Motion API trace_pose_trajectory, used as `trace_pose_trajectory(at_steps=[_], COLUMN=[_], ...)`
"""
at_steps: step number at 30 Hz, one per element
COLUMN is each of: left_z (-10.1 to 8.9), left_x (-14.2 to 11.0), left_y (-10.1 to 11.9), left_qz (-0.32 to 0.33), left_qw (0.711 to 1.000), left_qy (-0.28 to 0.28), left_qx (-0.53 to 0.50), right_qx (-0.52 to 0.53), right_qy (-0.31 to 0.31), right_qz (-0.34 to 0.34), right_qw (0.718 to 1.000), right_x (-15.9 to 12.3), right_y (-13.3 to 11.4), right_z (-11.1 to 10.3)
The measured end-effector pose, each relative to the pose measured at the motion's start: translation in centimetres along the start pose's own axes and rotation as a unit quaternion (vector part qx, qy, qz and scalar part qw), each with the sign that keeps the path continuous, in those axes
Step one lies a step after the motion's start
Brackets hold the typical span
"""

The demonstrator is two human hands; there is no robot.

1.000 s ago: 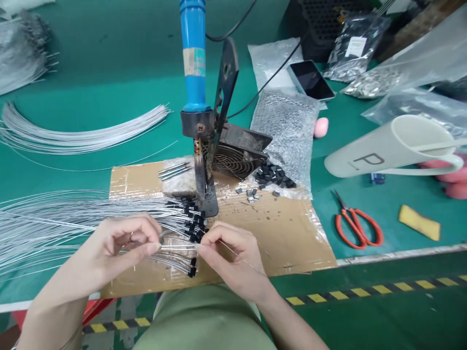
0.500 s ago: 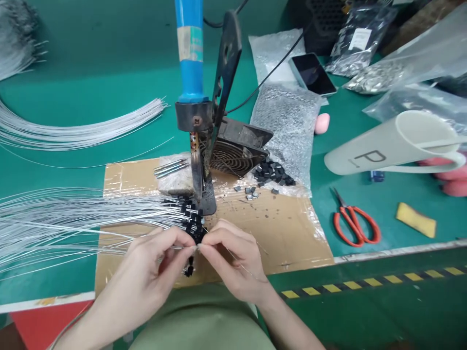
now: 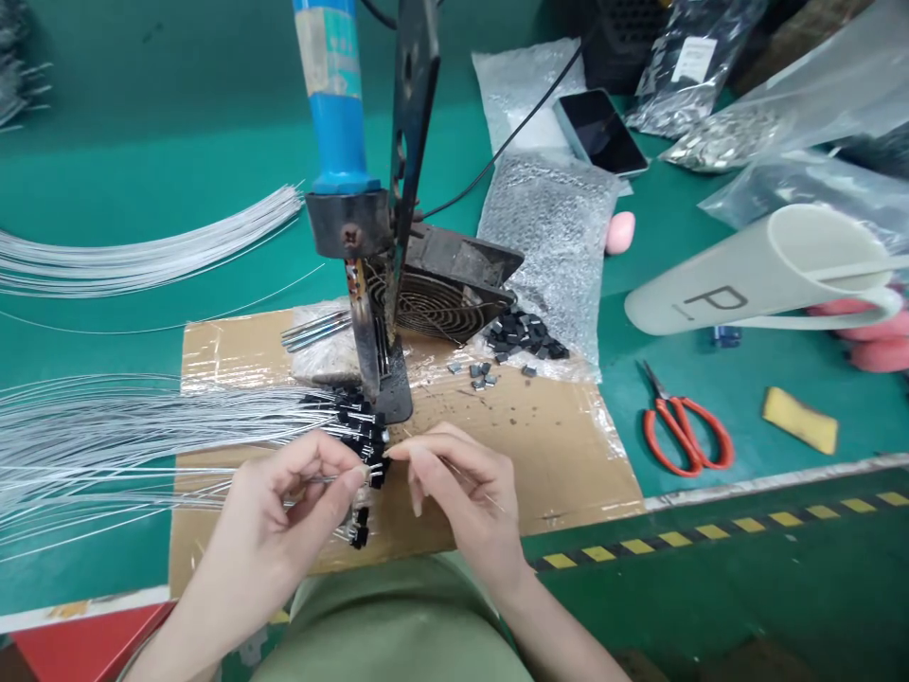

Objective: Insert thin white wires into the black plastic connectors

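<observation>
Head view | your left hand (image 3: 302, 511) pinches thin wires (image 3: 365, 471) over the cardboard (image 3: 568, 455) | your right hand (image 3: 465, 493) sits just beside, fingers slightly parted; its grip is unclear

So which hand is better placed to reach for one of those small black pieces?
Probably the right hand: it looks nearer the small black pieces, while the left hand is farther off and pinches wires.

Two hands (image 3: 294, 516) (image 3: 475, 497), one blue-handled iron (image 3: 337, 133)
One phone (image 3: 602, 134), one cup (image 3: 700, 284), one fan (image 3: 444, 298), one yellow sponge (image 3: 800, 420), one pair of shears (image 3: 686, 431).
</observation>
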State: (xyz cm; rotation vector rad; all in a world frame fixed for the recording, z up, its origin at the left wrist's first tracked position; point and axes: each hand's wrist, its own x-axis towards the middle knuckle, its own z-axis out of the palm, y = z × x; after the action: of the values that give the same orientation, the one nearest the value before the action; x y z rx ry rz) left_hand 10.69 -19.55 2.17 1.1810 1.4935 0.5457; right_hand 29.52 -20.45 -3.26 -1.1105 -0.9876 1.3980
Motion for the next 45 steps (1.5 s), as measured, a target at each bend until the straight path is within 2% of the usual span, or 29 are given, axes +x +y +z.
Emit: trace_pose_trajectory(at_steps=[4, 11, 19, 25, 37, 45], left_z=[0.2, 0.5, 0.1, 0.3, 0.6, 0.7], left_x=[-0.1, -0.3, 0.1, -0.1, -0.4, -0.6], left_y=[0.4, 1.3, 0.1, -0.3, -0.1, 1.1], left_qz=[-0.008, 0.000, 0.049, 0.068, 0.043, 0.004], left_qw=[1.000, 0.999, 0.999, 0.996, 0.997, 0.999], left_qy=[0.016, 0.037, 0.007, 0.036, 0.044, 0.047], left_qx=[-0.013, -0.036, 0.000, 0.055, 0.048, 0.014], right_qx=[0.017, 0.047, 0.087, 0.130, 0.188, 0.216], right_qy=[-0.024, -0.020, -0.007, 0.002, -0.006, -0.050], right_qz=[0.013, 0.029, 0.055, 0.078, 0.134, 0.196], right_qw=[0.999, 0.998, 0.995, 0.988, 0.973, 0.955], right_x=[-0.2, -0.2, -0.2, -0.1, 0.0, 0.8], right_y=[0.0, -0.2, 0.0, 0.0, 0.4, -0.1], right_z=[1.0, 1.5, 1.8, 2.1, 2.0, 1.1])
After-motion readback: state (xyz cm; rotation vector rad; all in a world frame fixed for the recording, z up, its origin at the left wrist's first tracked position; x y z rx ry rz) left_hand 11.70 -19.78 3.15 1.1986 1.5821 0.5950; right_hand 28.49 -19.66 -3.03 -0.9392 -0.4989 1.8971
